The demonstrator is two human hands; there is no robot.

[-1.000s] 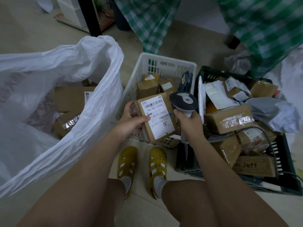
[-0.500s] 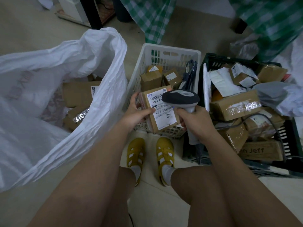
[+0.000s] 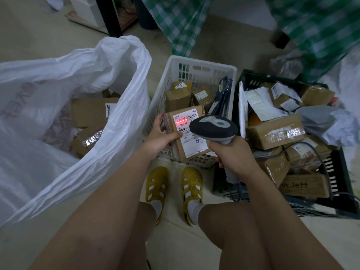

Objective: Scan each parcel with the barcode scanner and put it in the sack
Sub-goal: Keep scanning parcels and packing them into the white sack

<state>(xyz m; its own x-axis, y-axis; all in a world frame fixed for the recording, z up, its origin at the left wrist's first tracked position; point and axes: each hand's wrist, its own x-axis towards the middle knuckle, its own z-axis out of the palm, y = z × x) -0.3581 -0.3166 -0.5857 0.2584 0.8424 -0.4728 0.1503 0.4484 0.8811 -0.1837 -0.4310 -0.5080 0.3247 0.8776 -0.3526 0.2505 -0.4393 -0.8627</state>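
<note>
My left hand [image 3: 161, 138] grips a small cardboard parcel [image 3: 190, 142] by its left edge, label facing up, above the white basket. My right hand [image 3: 231, 154] holds the dark barcode scanner [image 3: 213, 128] by its handle, the head just over the parcel's right side. A red scan light falls on the barcode at the top of the label. The big white sack [image 3: 78, 106] gapes open on the left with several cardboard parcels inside.
A white plastic basket [image 3: 202, 69] with small boxes stands in front of my feet. To its right a dark crate [image 3: 341, 191] is heaped with boxes and grey mailers; the scanner cable runs across it. Green checked cloth hangs at the back.
The scanner head has swung left over the parcel's label and a red scan light now shows on the barcode. My left hand keeps the parcel in much the same place.
</note>
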